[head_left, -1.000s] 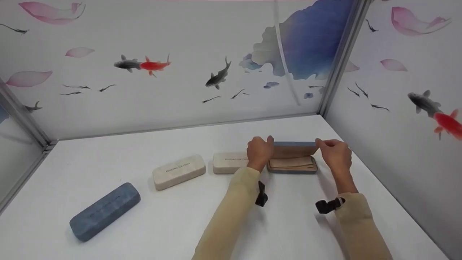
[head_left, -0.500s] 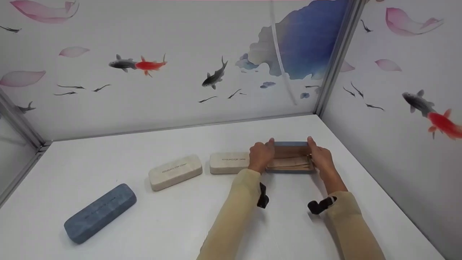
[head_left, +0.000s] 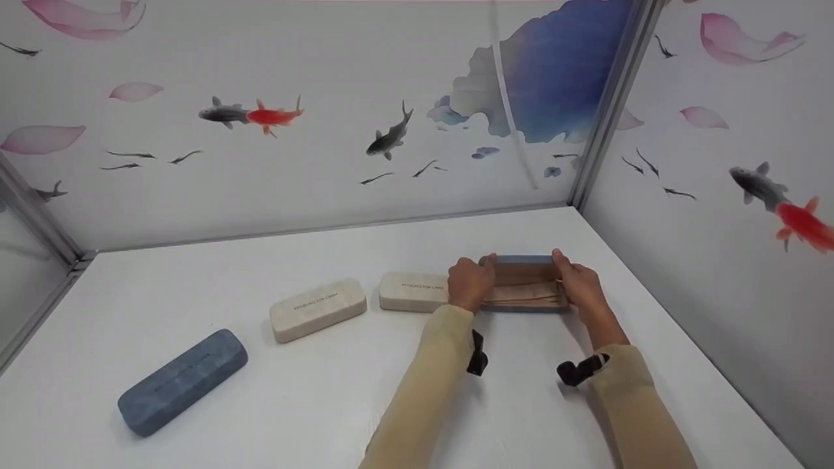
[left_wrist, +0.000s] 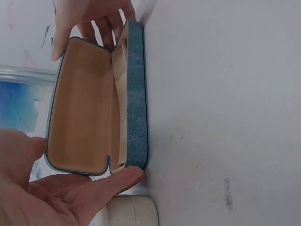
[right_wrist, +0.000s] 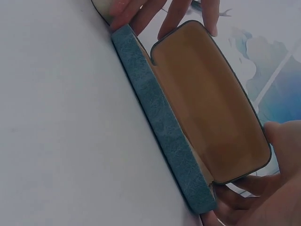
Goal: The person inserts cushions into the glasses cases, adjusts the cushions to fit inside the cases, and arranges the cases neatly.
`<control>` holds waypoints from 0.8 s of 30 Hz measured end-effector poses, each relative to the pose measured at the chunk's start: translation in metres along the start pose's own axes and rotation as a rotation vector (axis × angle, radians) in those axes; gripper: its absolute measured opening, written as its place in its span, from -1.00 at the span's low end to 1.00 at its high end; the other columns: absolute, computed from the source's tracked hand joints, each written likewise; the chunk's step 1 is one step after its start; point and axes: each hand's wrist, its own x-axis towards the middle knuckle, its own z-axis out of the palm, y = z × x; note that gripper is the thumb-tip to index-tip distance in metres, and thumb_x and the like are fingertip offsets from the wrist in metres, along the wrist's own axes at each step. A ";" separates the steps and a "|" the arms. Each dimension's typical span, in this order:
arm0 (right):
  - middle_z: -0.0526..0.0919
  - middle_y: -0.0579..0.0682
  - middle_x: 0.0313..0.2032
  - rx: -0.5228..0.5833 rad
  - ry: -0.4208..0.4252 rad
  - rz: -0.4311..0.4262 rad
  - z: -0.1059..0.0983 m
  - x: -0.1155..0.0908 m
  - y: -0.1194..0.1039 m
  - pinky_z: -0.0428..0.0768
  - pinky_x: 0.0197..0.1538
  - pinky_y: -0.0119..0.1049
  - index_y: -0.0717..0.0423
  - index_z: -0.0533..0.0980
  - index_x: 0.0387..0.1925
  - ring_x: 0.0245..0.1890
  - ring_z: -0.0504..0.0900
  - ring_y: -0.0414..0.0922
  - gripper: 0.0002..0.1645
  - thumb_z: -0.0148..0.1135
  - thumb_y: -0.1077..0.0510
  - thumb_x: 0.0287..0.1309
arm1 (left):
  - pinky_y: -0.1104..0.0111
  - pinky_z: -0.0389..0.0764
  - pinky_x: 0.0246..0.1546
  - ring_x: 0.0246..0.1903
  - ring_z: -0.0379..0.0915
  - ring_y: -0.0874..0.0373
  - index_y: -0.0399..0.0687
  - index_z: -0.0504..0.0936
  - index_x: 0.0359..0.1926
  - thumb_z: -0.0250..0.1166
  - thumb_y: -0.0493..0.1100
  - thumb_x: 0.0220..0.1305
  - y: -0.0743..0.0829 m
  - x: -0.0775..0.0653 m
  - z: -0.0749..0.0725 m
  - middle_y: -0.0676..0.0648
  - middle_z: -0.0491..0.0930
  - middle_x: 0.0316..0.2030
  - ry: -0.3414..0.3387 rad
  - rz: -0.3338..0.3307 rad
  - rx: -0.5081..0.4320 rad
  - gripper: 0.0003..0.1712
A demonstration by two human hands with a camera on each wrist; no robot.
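Note:
A blue eyeglass case [head_left: 526,309] stands open on the table, its tan-lined lid [left_wrist: 84,108] raised at the back. A pale, flat piece [head_left: 524,292] lies in its base. My left hand [head_left: 470,283] grips the case's left end, thumb at the lid's rim and one finger along the end of the base. At the opposite end my right hand [head_left: 581,286] holds it likewise, its thumb [right_wrist: 277,134] on the lid's edge and fingers behind and below. The wrist views show the blue textured front wall [right_wrist: 155,108] of the base.
Just left of my left hand lies a closed cream eyeglass case [head_left: 412,293], partly hidden by it. Another cream case [head_left: 318,310] sits farther left, and a closed blue case [head_left: 184,383] at front left. Printed wall panels border the white table [head_left: 313,404].
My right hand has moved left and closer around the case's right end from the lid's upper corner. The left hand stays at its end; little differs over the last half second.

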 end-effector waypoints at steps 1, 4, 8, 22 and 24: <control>0.07 0.32 0.53 0.000 -0.007 0.009 -0.001 0.000 -0.001 0.19 0.53 0.08 0.31 -0.11 0.56 0.55 0.10 0.18 0.15 -0.27 -0.51 0.36 | 0.18 0.65 -0.29 -0.40 0.51 0.06 -0.38 0.69 -0.15 0.19 0.12 0.43 0.000 -0.001 -0.001 -0.25 0.71 -0.26 -0.004 -0.008 -0.008 -0.44; 0.08 0.33 0.52 -0.025 -0.031 0.042 -0.005 -0.004 -0.005 0.27 0.49 0.11 0.33 -0.08 0.55 0.53 0.13 0.20 0.16 -0.24 -0.51 0.35 | 0.19 0.67 -0.41 -0.44 0.53 0.05 -0.37 0.67 -0.15 0.19 0.12 0.43 0.002 -0.003 -0.003 -0.22 0.67 -0.33 -0.035 -0.040 -0.026 -0.46; 0.12 0.38 0.49 -0.082 -0.065 0.056 -0.011 -0.010 -0.008 0.35 0.44 0.11 0.38 -0.01 0.52 0.50 0.18 0.24 0.17 -0.23 -0.51 0.35 | 0.21 0.66 -0.41 -0.41 0.55 0.03 -0.38 0.66 -0.13 0.20 0.09 0.44 0.003 -0.006 -0.006 -0.22 0.67 -0.30 -0.073 -0.057 -0.030 -0.48; 0.16 0.49 0.44 -0.153 -0.111 -0.042 -0.023 -0.016 -0.004 0.35 0.45 0.01 0.58 -0.02 0.45 0.45 0.27 0.28 0.10 -0.08 -0.33 0.42 | 0.18 0.62 -0.04 -0.23 0.48 0.06 -0.44 0.58 0.06 0.25 0.00 0.42 -0.002 -0.008 -0.010 -0.25 0.68 -0.08 -0.131 -0.061 -0.065 -0.48; 0.18 0.48 0.43 -0.156 -0.105 -0.041 -0.022 -0.016 -0.003 0.37 0.43 0.00 0.57 0.01 0.44 0.44 0.29 0.26 0.09 -0.05 -0.32 0.41 | 0.17 0.62 0.02 -0.21 0.49 0.07 -0.45 0.56 0.10 0.24 -0.01 0.42 -0.003 -0.009 -0.009 -0.27 0.68 -0.02 -0.124 -0.052 -0.047 -0.47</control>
